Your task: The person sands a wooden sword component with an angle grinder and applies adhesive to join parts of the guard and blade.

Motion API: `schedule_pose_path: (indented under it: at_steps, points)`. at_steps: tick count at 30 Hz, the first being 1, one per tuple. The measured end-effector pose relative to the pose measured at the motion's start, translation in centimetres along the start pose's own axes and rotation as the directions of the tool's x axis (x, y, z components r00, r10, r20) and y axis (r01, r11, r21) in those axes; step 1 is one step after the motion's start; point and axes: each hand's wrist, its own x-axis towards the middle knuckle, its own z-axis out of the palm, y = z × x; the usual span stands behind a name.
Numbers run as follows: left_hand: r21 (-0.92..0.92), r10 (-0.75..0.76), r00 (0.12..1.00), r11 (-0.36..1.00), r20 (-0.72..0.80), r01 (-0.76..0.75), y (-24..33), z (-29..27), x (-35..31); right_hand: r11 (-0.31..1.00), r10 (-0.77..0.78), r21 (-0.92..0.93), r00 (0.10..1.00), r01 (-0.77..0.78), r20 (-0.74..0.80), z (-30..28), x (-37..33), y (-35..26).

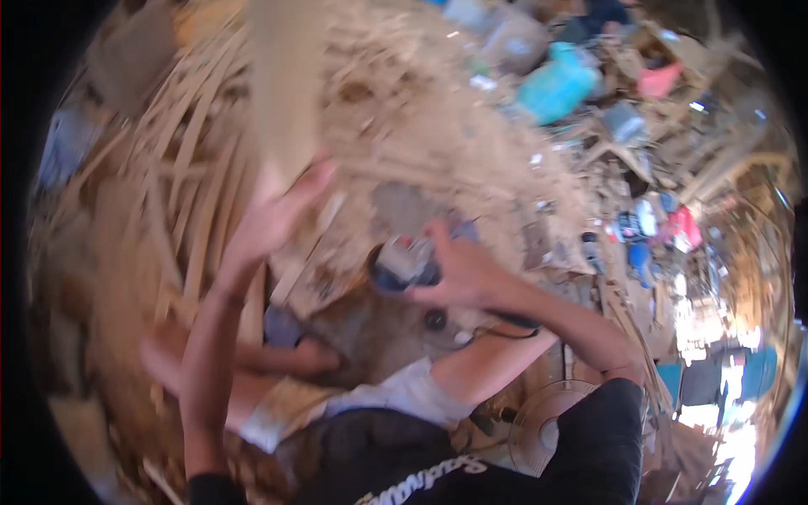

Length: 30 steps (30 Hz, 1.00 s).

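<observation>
**Plank raised over shavings, grinder in the other hand**

The plank [282,84] runs lengthwise from the left hand [269,219] up toward the top edge, over a heap of wood strips [185,168]. Fingers spread flat on its lower end, that hand is not clamped; the plank could slip sideways. The right hand [459,273] grips a small grinder [404,263], pointing left; its cord [505,330] could snag.

A crumpled turquoise bag [557,84] lies upper right.
</observation>
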Motion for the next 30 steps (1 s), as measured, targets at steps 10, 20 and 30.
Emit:
schedule_pose_path:
  at_steps: [10,20,30]
  points:
    - [-0.112,0.281,0.948,0.957,0.15,-0.266,-1.3,2.7,1.7,0.993,-0.117,0.014,0.99,0.116,0.085,1.2,3.9,-3.3]
    - [-0.063,0.302,0.939,0.953,0.164,-0.295,-1.6,3.6,2.7,0.982,-0.183,0.062,0.975,0.177,0.127,1.7,7.4,-4.3]
    - [-0.041,0.343,0.93,0.939,0.128,-0.341,-2.5,2.7,3.3,0.987,-0.159,0.032,0.972,0.156,0.173,1.2,8.8,-4.9]
